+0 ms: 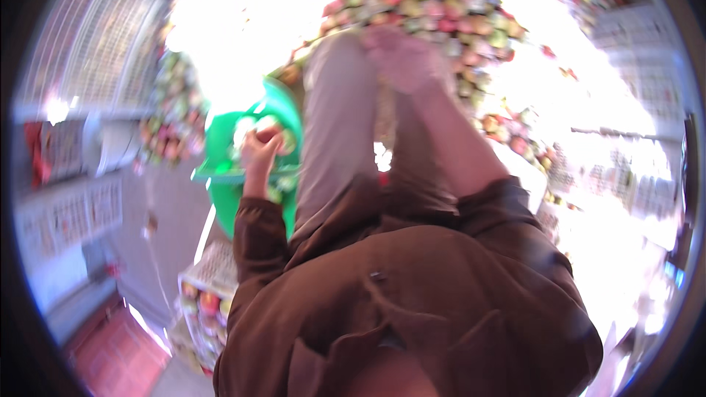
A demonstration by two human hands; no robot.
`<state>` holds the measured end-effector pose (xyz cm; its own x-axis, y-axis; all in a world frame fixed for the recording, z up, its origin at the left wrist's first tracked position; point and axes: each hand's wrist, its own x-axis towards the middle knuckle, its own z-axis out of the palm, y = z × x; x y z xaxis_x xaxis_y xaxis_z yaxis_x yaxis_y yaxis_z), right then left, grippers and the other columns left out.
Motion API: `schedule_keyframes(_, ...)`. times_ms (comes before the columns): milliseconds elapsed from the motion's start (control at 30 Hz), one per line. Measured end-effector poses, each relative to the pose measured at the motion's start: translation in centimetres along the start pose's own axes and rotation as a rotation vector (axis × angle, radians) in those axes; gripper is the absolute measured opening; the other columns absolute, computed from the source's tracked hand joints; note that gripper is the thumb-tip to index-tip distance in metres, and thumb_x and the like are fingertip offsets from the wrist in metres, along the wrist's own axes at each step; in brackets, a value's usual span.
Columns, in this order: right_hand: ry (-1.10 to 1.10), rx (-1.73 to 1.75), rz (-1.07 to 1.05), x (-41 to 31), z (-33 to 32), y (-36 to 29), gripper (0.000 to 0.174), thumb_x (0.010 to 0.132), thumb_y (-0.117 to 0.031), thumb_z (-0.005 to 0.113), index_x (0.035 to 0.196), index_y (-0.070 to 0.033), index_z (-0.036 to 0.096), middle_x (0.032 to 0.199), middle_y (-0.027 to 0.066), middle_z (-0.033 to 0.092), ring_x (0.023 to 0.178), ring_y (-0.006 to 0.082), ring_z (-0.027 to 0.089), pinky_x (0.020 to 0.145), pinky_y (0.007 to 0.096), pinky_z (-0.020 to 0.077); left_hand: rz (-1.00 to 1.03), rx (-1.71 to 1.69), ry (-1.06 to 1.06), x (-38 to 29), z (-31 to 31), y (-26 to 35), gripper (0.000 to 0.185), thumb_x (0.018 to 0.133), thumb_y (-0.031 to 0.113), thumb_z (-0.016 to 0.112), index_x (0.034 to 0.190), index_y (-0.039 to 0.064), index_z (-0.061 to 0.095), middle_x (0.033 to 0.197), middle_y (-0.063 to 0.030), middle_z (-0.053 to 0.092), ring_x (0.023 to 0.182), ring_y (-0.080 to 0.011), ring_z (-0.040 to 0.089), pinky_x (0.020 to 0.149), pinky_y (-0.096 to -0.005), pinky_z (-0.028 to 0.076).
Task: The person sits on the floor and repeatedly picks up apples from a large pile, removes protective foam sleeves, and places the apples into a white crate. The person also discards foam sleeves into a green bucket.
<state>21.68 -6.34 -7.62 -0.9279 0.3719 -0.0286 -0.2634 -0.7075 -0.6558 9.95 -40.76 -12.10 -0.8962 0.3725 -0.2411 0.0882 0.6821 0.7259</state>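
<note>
My left hand (260, 150) is inside a green plastic basket (220, 138) beside my left leg. Its fingers curl around a reddish apple (269, 133), with pale green apples (287, 143) next to it. The basket's handle or rim crosses under my wrist. My right hand (405, 60) is blurred above my right knee, at the near edge of a large heap of red and green apples (424, 5). Blur hides whether its fingers hold anything.
A plastic crate of apples (207, 300) stands at my left side. White slatted crates (71, 207) line the far left, and more crates (606, 176) stand at the right in glare. A white bucket (113, 143) is at the left. Strong sunlight washes out parts of the heap.
</note>
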Motion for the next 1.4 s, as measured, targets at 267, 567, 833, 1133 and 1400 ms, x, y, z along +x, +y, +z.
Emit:
schedule_keyframes(267,-0.055,0.322,0.123,-0.8,3.0,-2.9,0.028,0.085,-0.015,0.053,0.108,-0.001,0.059,0.116,0.0175,0.061,0.105,0.0294,0.060,0.089,0.0367,0.0482,-0.202,0.754,-0.424,1.9,4.7,0.3,0.049,0.083,0.043,0.051,0.124,0.016,0.053,0.121,-0.0175,0.057,0.114,-0.0338,0.054,0.093,-0.0439,0.045)
schedule_keyframes(567,-0.065,0.310,0.153,-1.7,3.7,-2.6,0.024,0.087,-0.011,0.051,0.108,-0.003,0.057,0.115,0.0182,0.061,0.102,0.0282,0.062,0.087,0.0372,0.0496,-0.068,0.656,-0.367,2.2,6.5,-9.3,0.037,0.087,0.036,0.049,0.113,0.013,0.060,0.111,-0.0163,0.061,0.107,-0.0318,0.058,0.090,-0.0424,0.046)
schedule_keyframes(833,-0.167,0.349,0.130,-1.3,3.6,-2.4,0.022,0.088,-0.011,0.051,0.107,-0.004,0.058,0.114,0.0139,0.062,0.101,0.0258,0.063,0.087,0.0378,0.0491,-0.007,0.606,-0.368,1.9,5.5,-10.5,0.034,0.085,0.036,0.051,0.109,0.014,0.062,0.108,-0.0157,0.062,0.104,-0.0309,0.058,0.088,-0.0414,0.046)
schedule_keyframes(1133,-0.151,0.310,0.026,-3.1,0.9,-4.8,0.026,0.090,-0.017,0.049,0.111,-0.003,0.056,0.121,0.0150,0.057,0.114,0.0276,0.053,0.094,0.0412,0.0430,0.091,0.538,-0.398,2.5,7.1,-10.0,0.031,0.083,0.035,0.053,0.103,0.014,0.065,0.104,-0.0150,0.063,0.101,-0.0300,0.059,0.086,-0.0403,0.047)
schedule_keyframes(1400,-0.166,0.326,-0.002,-4.0,-1.8,-6.5,0.038,0.090,-0.020,0.052,0.121,0.001,0.050,0.120,0.0176,0.057,0.108,0.0303,0.058,0.088,0.0386,0.0479,0.197,0.435,-0.380,3.1,9.7,-11.1,0.029,0.082,0.035,0.055,0.099,0.014,0.067,0.101,-0.0144,0.064,0.099,-0.0291,0.060,0.085,-0.0393,0.047)
